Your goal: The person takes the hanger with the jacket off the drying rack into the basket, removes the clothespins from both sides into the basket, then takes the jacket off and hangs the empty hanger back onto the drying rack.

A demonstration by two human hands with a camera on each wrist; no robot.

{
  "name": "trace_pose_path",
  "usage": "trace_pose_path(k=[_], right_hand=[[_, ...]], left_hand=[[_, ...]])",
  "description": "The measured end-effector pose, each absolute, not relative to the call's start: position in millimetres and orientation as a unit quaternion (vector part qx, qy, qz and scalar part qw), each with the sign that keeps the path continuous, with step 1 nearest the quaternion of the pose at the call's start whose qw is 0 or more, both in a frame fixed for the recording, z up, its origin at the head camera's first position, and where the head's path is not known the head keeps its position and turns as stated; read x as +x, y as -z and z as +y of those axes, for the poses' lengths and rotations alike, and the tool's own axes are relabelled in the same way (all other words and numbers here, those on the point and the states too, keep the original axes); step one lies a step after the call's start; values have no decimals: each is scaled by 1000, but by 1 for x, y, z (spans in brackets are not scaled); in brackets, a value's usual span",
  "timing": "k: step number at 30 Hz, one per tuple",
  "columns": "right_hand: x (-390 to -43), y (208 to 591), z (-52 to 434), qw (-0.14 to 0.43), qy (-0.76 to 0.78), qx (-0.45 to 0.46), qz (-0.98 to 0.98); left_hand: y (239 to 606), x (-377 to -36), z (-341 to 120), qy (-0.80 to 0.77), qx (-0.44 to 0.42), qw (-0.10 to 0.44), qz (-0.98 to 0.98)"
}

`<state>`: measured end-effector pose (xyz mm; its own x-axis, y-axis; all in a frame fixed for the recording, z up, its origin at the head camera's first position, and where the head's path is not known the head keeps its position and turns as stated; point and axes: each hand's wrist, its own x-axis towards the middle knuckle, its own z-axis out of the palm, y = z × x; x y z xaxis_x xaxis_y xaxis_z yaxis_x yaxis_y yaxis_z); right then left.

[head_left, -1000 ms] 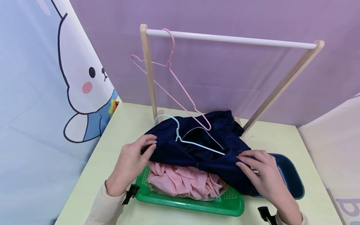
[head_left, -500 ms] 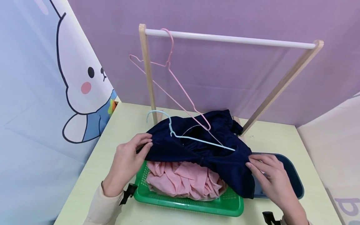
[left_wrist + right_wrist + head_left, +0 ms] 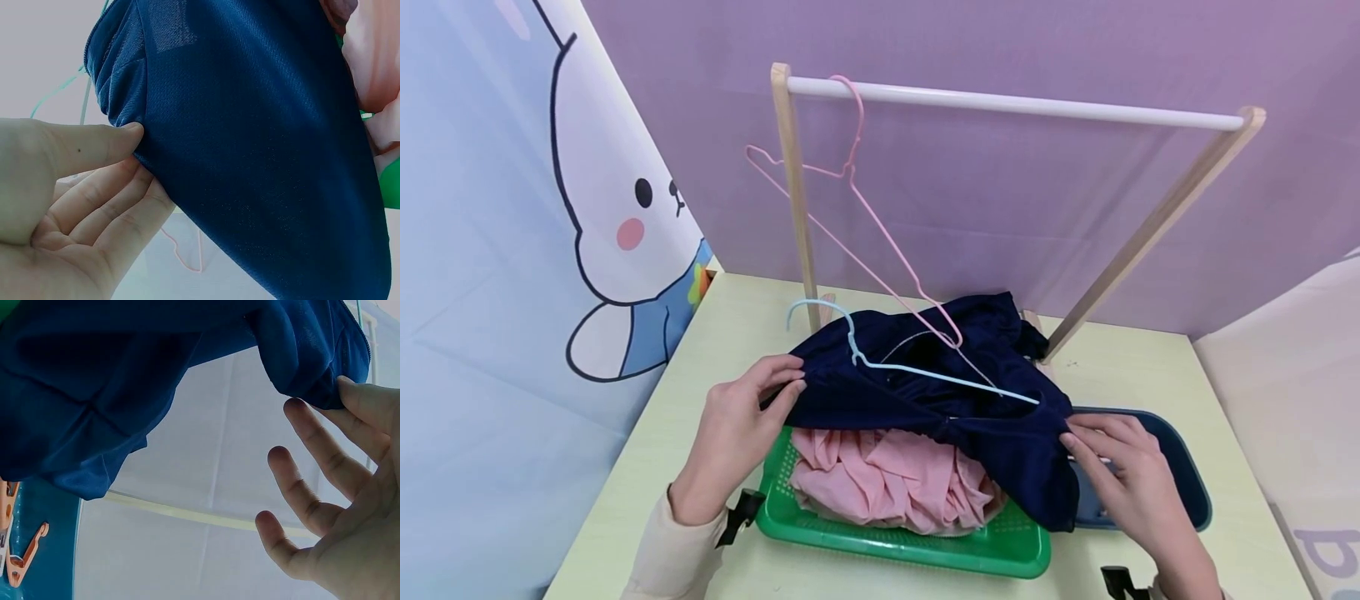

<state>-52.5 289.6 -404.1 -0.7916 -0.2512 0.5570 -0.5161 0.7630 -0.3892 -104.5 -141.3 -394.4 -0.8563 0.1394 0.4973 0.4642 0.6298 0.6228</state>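
Note:
A navy top [image 3: 842, 400] is spread between both hands, its neck opening edged by a thin pale line. A light blue hanger [image 3: 925, 373] lies across that opening; its hook points left and its far arm runs under the cloth on the right. At the left shoulder my left hand [image 3: 741, 433] pinches the fabric between thumb and fingers, as the left wrist view also shows. My right hand [image 3: 1123, 471] pinches the opposite shoulder with thumb and forefinger, the other fingers spread. The hanger's ends are hidden inside the top.
Under the top sits a green basket [image 3: 902, 554] holding pink cloth [image 3: 891, 483]. Right of it stands a dark blue tub [image 3: 1191, 467] with orange clothes pegs [image 3: 26, 559]. Behind rises a rack with a white bar [image 3: 1015, 104], where a pink hanger [image 3: 887, 237] hangs.
My right hand has moved right, stretching the top wider. The blue hanger's hook has shifted left, and more of its right arm shows. My left hand has drifted slightly left.

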Motion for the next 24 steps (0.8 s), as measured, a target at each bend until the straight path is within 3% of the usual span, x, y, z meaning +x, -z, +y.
trace_pose_path(k=[24], right_hand=[[-51,412,292,233,-296,192,-906]], left_hand=[[392,-105,-147,421,-168,193,-870]])
